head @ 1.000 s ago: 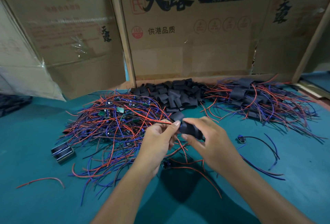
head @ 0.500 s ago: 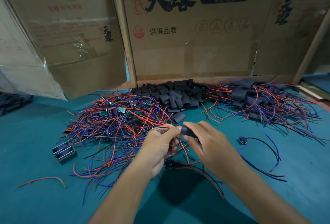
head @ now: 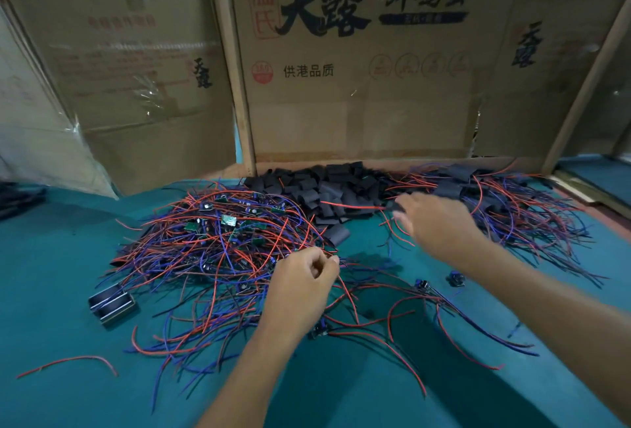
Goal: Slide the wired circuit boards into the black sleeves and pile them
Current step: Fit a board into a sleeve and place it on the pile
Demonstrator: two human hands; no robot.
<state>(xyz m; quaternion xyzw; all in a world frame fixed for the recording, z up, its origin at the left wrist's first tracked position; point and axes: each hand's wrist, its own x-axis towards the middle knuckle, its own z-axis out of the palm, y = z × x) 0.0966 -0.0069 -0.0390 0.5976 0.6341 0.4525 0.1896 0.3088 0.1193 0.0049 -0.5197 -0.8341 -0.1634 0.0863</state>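
A tangle of red and blue wired circuit boards (head: 222, 233) lies on the green table, left of centre. Behind it is a heap of empty black sleeves (head: 327, 185). The pile of sleeved boards (head: 495, 202) spreads at the back right. My right hand (head: 437, 223), blurred, reaches toward that pile and grips a sleeved board (head: 397, 206) at its fingertips, a red wire trailing left. My left hand (head: 300, 281) hovers at the tangle's near edge with fingers curled, thumb by forefinger. Whether it pinches a wire I cannot tell.
Cardboard boxes (head: 358, 103) wall off the back. A small black metal part (head: 112, 303) sits at the left. Loose wired boards (head: 456, 279) lie near my right forearm. One sleeve (head: 336, 234) lies alone, and a stray red wire (head: 68, 361) is at the front left.
My hands have parted. The right hand carried the sleeved board away to the back right. The left hand let go of it and dropped toward the wire tangle.
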